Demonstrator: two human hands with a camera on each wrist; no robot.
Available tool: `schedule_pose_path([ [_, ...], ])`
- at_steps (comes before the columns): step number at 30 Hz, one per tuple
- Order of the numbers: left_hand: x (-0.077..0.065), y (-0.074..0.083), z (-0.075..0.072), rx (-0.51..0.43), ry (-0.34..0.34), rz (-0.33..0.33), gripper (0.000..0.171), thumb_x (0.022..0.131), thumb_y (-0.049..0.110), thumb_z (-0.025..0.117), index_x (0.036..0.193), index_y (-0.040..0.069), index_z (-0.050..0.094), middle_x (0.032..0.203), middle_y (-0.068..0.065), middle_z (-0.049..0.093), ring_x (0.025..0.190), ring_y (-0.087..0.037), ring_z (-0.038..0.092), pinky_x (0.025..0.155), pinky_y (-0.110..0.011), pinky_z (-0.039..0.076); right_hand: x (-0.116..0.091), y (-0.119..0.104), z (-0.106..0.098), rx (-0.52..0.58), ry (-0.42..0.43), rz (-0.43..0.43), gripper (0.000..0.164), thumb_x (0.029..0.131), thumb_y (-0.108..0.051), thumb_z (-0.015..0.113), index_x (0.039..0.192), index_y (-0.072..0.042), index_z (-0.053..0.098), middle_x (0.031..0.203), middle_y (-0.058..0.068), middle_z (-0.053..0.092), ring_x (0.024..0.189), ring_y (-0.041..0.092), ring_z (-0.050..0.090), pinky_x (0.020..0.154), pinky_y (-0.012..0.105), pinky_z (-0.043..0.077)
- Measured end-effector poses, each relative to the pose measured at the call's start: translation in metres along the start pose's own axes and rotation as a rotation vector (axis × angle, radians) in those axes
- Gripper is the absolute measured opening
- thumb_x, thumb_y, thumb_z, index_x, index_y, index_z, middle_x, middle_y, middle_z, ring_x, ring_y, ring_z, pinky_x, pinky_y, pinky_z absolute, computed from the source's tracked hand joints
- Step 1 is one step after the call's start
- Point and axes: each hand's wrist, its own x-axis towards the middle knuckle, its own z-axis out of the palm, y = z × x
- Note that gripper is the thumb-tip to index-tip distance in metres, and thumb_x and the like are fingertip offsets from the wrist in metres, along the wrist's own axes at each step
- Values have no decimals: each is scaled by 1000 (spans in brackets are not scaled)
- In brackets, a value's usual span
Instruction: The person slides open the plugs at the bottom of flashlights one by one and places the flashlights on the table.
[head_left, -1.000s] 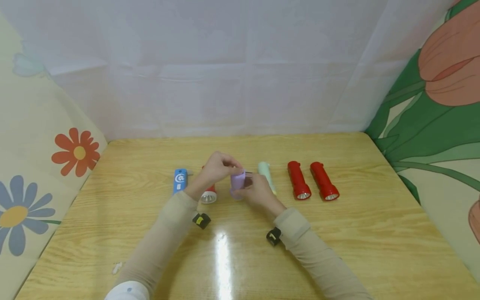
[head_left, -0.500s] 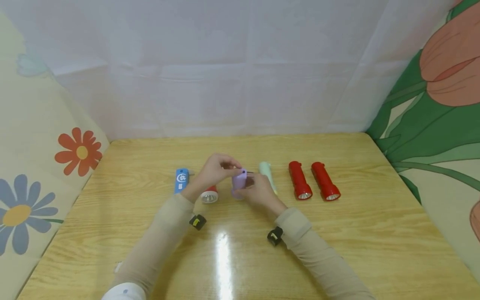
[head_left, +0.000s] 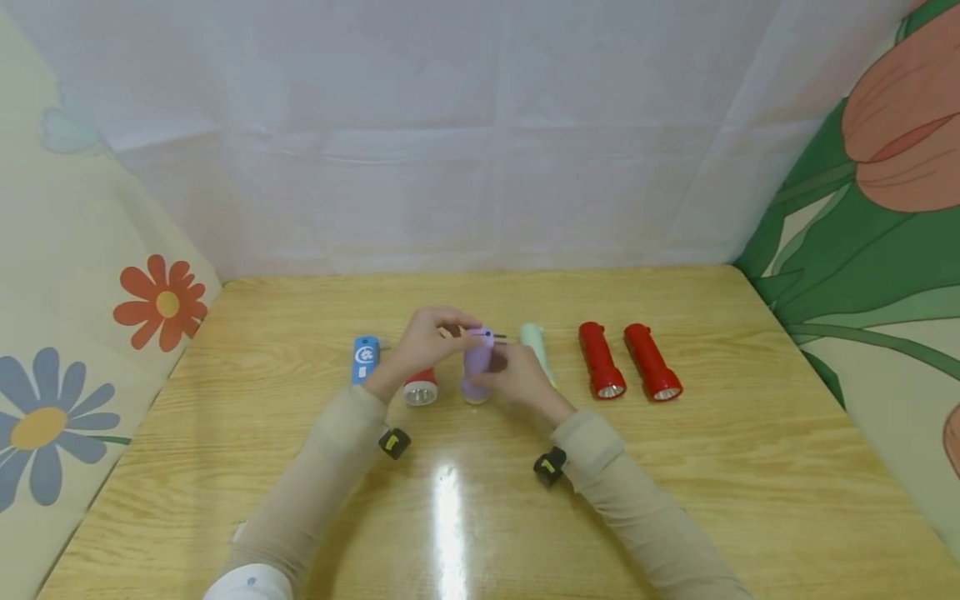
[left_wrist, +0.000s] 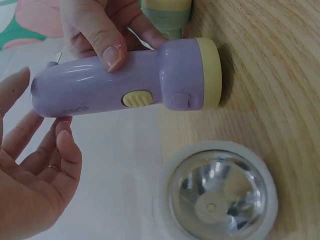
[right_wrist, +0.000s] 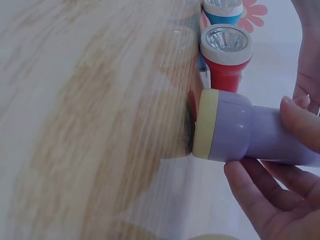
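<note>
A purple flashlight [head_left: 477, 360] with a yellow rim [left_wrist: 211, 72] and a ribbed yellow slide switch [left_wrist: 137, 99] stands nearly upright, lens end down at the wood. My right hand [head_left: 517, 379] grips its barrel, thumb on one side and fingers on the other. Up at the tail, my left hand [head_left: 435, 335] has its thumb and fingertips around the end. Thin prongs [head_left: 500, 337] stick out there to the right. Left of it, partly behind the left hand, lies a red flashlight with a white rim [head_left: 420, 388]; a pale green one [head_left: 534, 343] lies to the right.
A blue flashlight [head_left: 365, 358] lies at the left, partly covered by the left wrist. Two red flashlights [head_left: 600, 360] lie further right. A white cloth [head_left: 480, 150] hangs behind the wooden table [head_left: 750, 467], with flower-printed panels at both sides.
The purple flashlight has tipped more upright, so its tail sits a little higher and its yellow rim now shows at the bottom. Both hands have stayed on it almost in place.
</note>
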Motion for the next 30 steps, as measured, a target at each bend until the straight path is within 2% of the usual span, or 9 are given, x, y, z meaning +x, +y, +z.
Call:
schedule_pose_path([
  [3,0,0,0,4,-12,3,28,74,16,75,99,6,69,90,-3,66,78,-17,56,64,-30,48,1,0,0,27,6,6,43,71,-21,77,109,-4,64,94,5,66,87,17,60,79,31,49],
  [6,1,-1,0,9,-18,-35,28,76,18,74,101,7,68,91,-2,66,83,-16,56,68,-30,48,0,0,1,40,9,-15,44,72,-20,77,110,-4,63,96,6,66,88,17,60,80,32,49],
  [11,2,-4,2,-73,-17,-88,28,79,16,70,105,5,65,97,-5,65,91,-18,58,76,-31,50,-2,1,6,51,20,-25,42,77,-19,73,113,-2,60,100,9,65,90,20,60,80,33,49],
  [14,3,-5,3,-101,-2,-108,29,81,14,69,107,3,64,100,-8,65,91,-21,59,77,-32,50,-4,1,9,45,24,-11,43,80,-20,69,115,1,56,102,12,63,92,22,59,80,35,49],
  [20,5,-5,4,-113,36,-155,32,82,15,68,111,2,61,105,-10,64,96,-22,58,82,-34,48,-9,6,16,21,6,48,44,80,-26,69,113,-1,55,100,9,61,89,20,57,77,34,48],
  [30,8,-9,2,-148,50,-235,38,84,17,65,116,-2,58,111,-14,61,102,-25,56,88,-36,46,-11,3,20,-42,2,52,45,78,-21,70,115,2,55,100,12,63,88,21,58,77,36,49],
])
